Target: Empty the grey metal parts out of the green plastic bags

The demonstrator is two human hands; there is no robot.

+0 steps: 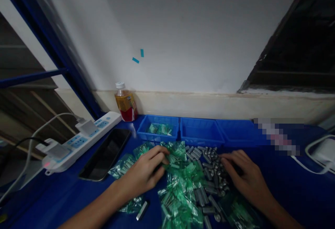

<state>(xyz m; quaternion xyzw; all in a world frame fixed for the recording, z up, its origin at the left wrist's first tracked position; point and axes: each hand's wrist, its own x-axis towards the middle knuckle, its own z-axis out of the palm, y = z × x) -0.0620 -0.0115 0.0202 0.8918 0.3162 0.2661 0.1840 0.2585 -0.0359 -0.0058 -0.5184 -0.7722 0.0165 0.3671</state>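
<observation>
My left hand [150, 168] has its fingers curled in a pinch at the edge of a clear green plastic bag [177, 152] with small metal parts inside. On the other side, my right hand [244, 176] reaches the edge of a loose pile of grey metal pieces [208, 173], thumb and fingers drawn together. Whatever those right fingertips hold is too small to make out. More green bags [180, 201] of parts lie between the hands, and another bag [239, 211] is below my right wrist. A single metal bar [142, 211] rests apart below my left hand.
Three blue bins [200, 140] line the back, the left one containing green bags. To the left lie a dark phone [106, 154] and a white power strip [83, 140] with plugs and cables. A drink bottle [126, 103] stands by the wall. A white cable [307, 168] runs at the right.
</observation>
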